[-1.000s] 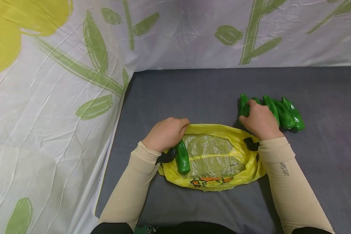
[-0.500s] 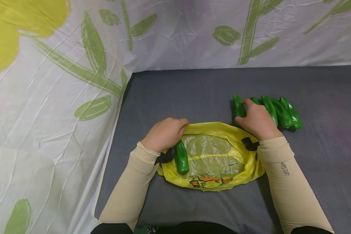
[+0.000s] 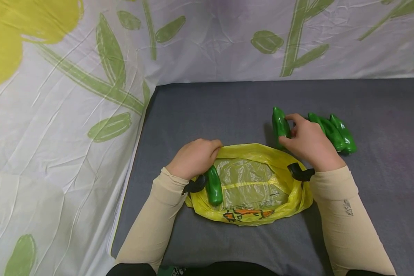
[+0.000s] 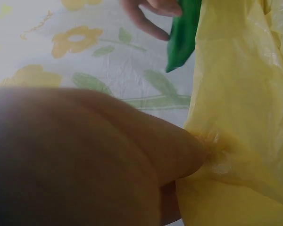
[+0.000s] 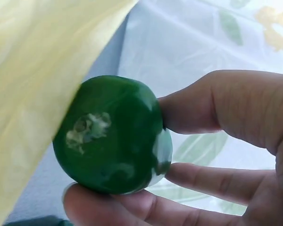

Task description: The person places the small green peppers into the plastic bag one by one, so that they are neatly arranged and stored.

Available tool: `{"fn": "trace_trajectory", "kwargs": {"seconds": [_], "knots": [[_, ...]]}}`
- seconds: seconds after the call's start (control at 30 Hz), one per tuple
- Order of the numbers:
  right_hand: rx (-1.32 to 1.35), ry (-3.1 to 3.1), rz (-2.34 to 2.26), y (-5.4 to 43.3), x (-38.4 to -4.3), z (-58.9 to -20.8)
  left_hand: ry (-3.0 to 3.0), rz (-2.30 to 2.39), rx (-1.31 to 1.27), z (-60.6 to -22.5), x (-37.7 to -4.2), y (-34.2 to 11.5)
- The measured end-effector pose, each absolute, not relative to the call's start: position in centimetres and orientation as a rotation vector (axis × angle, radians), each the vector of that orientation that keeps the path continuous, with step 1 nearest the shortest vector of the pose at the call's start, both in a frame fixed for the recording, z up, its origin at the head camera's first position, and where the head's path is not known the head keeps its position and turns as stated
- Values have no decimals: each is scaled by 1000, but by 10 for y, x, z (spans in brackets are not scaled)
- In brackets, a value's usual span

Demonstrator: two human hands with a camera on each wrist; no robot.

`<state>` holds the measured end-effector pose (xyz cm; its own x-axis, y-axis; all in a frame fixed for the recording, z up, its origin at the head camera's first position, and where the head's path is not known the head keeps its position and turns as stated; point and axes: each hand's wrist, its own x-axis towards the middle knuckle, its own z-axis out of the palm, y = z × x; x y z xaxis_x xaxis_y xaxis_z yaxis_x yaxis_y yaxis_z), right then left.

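1. Head view, left side: we've got the left hand (image 3: 195, 157) gripping the yellow bag (image 3: 249, 152) by its rim, at the upper left of the mouth. A second pepper (image 3: 214, 186) lies inside that mouth along the left side, just below the hand.
2. Head view, right side: the right hand (image 3: 308, 141) is pinching a green pepper (image 3: 280, 122) just beyond the bag, thin end pointing away from us. We can see its shadow on the grey table (image 3: 210, 105). Three more peppers (image 3: 332, 134) sit bunched together to the right of that hand. Beige sleeves (image 3: 345, 214) on both arms, floral sheet (image 3: 207, 42) behind.
3. Left wrist view: pretty dim, but we see the left hand clamped on the bag's plastic. Up top, the right hand's fingers are on the pepper, tapered tip showing beside the bag's edge.
4. Right wrist view: best look we get. Thumb on one side, fingers on the other, pepper firmly grasped, blunt end with its pale stem scar facing us. The bag is right beside it; we can't tell whether they touch.
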<state>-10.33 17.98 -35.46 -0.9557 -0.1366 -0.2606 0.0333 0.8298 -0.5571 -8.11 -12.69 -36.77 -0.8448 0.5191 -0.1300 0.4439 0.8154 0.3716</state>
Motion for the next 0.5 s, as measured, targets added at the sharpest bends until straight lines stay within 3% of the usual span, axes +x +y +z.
{"fn": "trace_trajectory", "kwargs": {"seconds": [0.5], "knots": [[-331,2664,-850,149,-76,-337,2792,484,768,-368,-81,-128]]}}
